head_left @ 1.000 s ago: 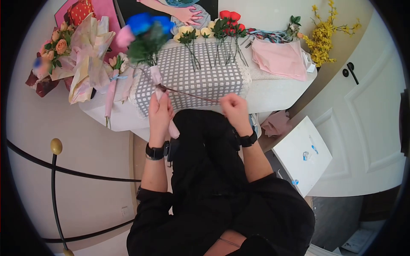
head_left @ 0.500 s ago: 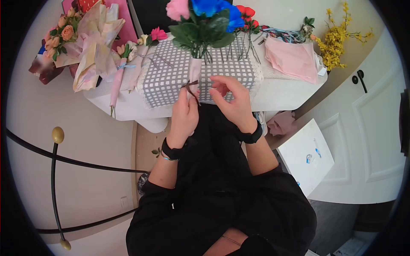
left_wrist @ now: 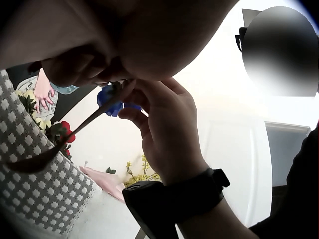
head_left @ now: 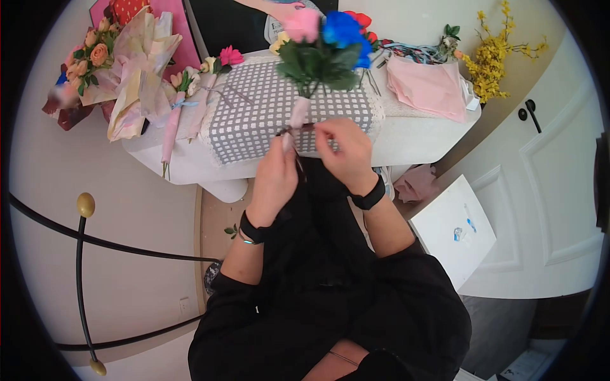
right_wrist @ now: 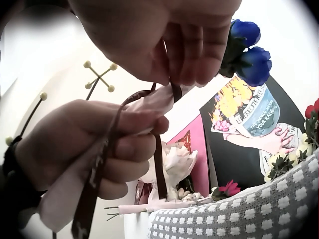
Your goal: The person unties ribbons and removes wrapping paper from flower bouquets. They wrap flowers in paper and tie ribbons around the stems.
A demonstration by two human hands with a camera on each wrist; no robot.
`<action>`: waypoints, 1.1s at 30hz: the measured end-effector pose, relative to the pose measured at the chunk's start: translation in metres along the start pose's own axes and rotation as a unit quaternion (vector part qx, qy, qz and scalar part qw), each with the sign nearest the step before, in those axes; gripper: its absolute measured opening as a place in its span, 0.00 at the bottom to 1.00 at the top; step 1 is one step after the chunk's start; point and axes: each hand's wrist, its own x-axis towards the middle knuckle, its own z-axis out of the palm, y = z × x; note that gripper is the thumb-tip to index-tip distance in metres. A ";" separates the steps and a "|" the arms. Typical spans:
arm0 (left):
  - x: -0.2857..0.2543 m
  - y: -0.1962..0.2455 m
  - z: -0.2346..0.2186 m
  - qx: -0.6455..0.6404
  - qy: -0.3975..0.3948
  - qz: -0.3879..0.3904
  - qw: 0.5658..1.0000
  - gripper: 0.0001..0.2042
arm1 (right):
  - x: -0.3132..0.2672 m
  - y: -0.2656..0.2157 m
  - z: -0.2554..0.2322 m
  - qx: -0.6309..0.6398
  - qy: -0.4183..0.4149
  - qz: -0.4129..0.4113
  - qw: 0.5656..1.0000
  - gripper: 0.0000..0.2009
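The left hand (head_left: 277, 170) grips the pink-wrapped stem of a blue-and-pink artificial flower bunch (head_left: 324, 47), while the right hand (head_left: 343, 149) pinches a thin dark brown ribbon (right_wrist: 158, 172) at it, above the tabletop (head_left: 406, 136).

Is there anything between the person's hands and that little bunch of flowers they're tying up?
Nothing visible. The left hand grips the pink-wrapped stem of the bouquet, and the right hand pinches the brown ribbon at the wrap.
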 end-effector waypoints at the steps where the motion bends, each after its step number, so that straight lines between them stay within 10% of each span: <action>1: 0.001 -0.007 -0.003 0.002 0.019 -0.004 1.000 0.06 | -0.001 0.004 -0.005 0.009 0.048 0.047 0.998 0.05; 3: 0.005 -0.020 -0.016 0.001 0.040 -0.079 0.996 0.07 | -0.010 0.049 -0.014 0.106 0.221 0.244 0.938 0.02; 6: 0.008 -0.059 -0.038 -0.070 0.123 -0.127 0.982 0.10 | 0.002 0.071 -0.044 0.187 0.311 0.287 0.887 0.01; 8: 0.014 -0.051 -0.053 -0.125 0.137 -0.152 0.971 0.10 | 0.001 0.069 -0.046 0.206 0.217 0.271 0.915 0.03; 10: 0.011 -0.048 -0.059 -0.178 0.149 -0.184 0.955 0.09 | 0.006 0.063 -0.052 0.141 -0.223 0.233 0.936 0.05; 13: 0.008 -0.050 -0.060 -0.198 0.151 -0.196 0.948 0.07 | 0.032 0.092 -0.051 0.176 -0.353 0.273 0.877 0.07; 18: -0.004 -0.051 -0.048 -0.209 0.145 -0.229 0.940 0.07 | 0.094 0.186 -0.055 0.257 -0.152 0.392 0.870 0.08; 20: -0.008 -0.049 -0.044 -0.213 0.140 -0.236 0.938 0.07 | 0.123 0.259 -0.074 0.060 0.062 0.459 0.884 0.19; 23: -0.010 -0.050 -0.039 -0.209 0.121 -0.248 0.938 0.07 | 0.120 0.296 -0.094 0.062 0.053 0.509 0.857 0.33; 26: -0.009 -0.051 -0.037 -0.205 0.113 -0.250 0.940 0.07 | 0.113 0.297 -0.096 0.043 -0.085 0.483 0.871 0.42; 33: -0.009 -0.042 -0.016 -0.121 0.071 -0.211 0.968 0.08 | 0.085 0.154 -0.066 0.053 -0.268 0.389 0.880 0.16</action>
